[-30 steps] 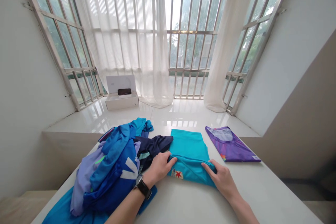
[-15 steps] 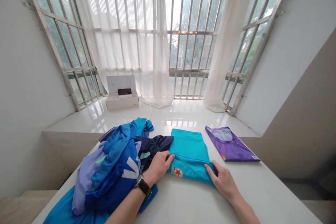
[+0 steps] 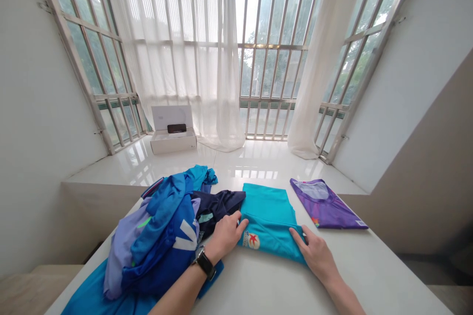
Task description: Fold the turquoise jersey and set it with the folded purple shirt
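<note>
A teal shirt [image 3: 268, 206] lies partly folded on the white table [image 3: 369, 270], its near part doubled over and showing a small star print. My left hand [image 3: 225, 235], with a black watch on the wrist, pinches the folded layer at its left edge. My right hand [image 3: 314, 251] grips the same fold at its right edge. Both hands are closed on the cloth.
A heap of blue, lilac and navy clothes [image 3: 162, 236] fills the table's left side. A folded purple shirt [image 3: 327, 204] lies at the right. Beyond the table, an open white box [image 3: 173, 135] sits on the glossy ledge below barred windows and curtains.
Both hands have carried the teal shirt's folded near part a little farther away from me. The fold sits higher on the shirt and the star print shows more plainly.
</note>
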The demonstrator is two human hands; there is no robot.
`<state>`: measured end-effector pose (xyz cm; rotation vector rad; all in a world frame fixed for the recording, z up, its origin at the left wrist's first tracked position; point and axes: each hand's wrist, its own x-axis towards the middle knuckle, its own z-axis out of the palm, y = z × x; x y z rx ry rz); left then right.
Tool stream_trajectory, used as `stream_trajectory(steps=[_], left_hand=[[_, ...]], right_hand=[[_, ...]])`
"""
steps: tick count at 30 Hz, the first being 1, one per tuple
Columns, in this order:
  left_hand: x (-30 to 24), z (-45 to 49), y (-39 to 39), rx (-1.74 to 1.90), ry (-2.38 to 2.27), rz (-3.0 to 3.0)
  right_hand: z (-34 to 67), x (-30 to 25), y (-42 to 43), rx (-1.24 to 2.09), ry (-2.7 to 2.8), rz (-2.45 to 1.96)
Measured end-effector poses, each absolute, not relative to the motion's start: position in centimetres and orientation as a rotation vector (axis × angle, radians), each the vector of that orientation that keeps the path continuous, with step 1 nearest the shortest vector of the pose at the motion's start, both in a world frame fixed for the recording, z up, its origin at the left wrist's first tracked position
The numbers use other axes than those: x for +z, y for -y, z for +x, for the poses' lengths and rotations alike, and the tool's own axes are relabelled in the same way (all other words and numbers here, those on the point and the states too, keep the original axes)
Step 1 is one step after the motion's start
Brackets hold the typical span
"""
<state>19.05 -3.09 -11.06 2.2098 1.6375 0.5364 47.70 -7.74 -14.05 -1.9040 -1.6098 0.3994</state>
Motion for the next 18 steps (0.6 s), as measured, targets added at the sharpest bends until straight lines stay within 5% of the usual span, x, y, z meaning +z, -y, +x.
stream_trajectory(steps=[12, 18], left_hand=[[-10.14, 19.7, 3.81, 0.286, -1.866, 2.359], [-10.34, 19.66, 3.71, 0.593, -1.685, 2.468]], right_hand=[[47.56, -13.2, 7.96, 0.342, 1.565, -2.125], [47.69, -13.39, 8.22, 0.373, 1.535, -2.095]])
